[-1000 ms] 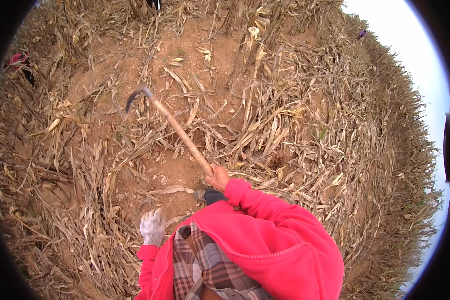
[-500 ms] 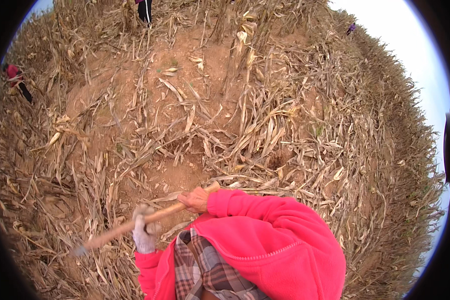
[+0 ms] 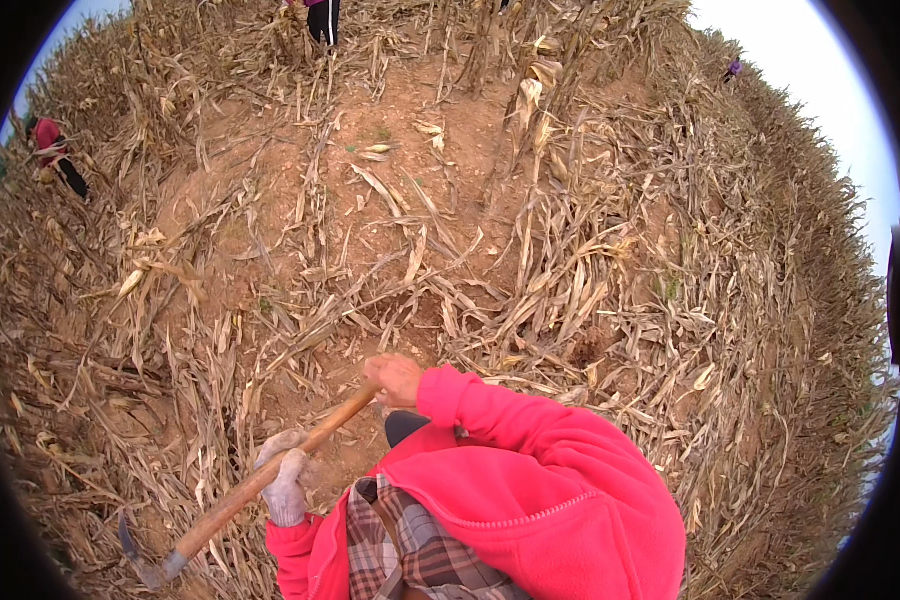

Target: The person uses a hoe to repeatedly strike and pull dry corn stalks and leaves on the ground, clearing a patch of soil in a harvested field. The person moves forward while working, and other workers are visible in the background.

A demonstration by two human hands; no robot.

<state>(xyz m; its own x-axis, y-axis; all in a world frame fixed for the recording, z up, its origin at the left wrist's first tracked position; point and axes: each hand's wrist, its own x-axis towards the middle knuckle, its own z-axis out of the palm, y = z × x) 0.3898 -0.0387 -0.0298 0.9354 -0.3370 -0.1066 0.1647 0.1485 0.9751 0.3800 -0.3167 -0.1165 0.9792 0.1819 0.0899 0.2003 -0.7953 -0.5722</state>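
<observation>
Gripping the hoe (image 3: 260, 485), the right hand (image 3: 395, 378) closes on the handle's end and the gloved left hand (image 3: 284, 487) wraps it mid-shaft; its blade (image 3: 140, 560) sits at 7 o'clock among stalks (image 3: 530, 290). Best kept clear of feet, grip firm.

Your one head camera looks steeply down, close over your red sleeves (image 3: 530, 480), field curving far, perhaps toward sky.
</observation>
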